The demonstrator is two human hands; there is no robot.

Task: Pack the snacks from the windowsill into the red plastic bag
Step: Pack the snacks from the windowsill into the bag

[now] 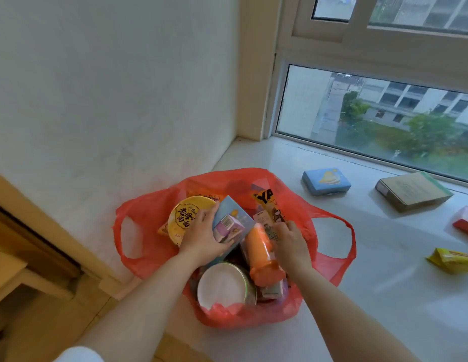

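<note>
The red plastic bag (pixel 149 218) sits open on the windowsill (pixel 384 257), stuffed. The left hand (pixel 204 236) grasps a small purple carton (pixel 226 226) beside a yellow noodle bowl (pixel 187 214) printed with Chinese characters. The right hand (pixel 290 240) pinches a packet lettered "YA" (pixel 267 202).

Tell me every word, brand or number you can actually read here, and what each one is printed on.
"老母鸡汤面", partly covered by the left hand: yellow lid of the noodle bowl in the red plastic bag.
"YA", cut off: orange snack packet above the right hand.
Small purple carton: print too small to read.
Blue box, brown box and yellow packet on the windowsill: print blurred.
</note>
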